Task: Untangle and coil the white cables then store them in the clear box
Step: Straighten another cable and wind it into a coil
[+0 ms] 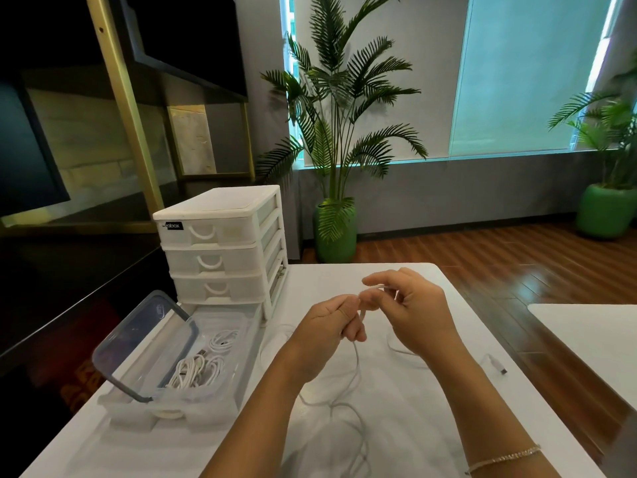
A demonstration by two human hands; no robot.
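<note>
Above the white table (396, 426), your left hand (331, 326) and right hand (410, 305) both pinch the white cable (356, 367). It looks light and limp; grip near its end.

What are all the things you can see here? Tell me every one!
loose cable: one, white, trailing over the table from both hands, its plug end lying to the right
coiled cables: a few, white, inside the clear box
clear box: one, see-through, on the table's left side
lid: one, clear with a grey rim, leaning on the box
drawer unit: one, white, behind the box
table: one, white, under everything
potted palms: two, green pots, on the wooden floor
bracelet: one, thin chain, right wrist
left hand: pinches the cable
right hand: pinches the cable
</note>
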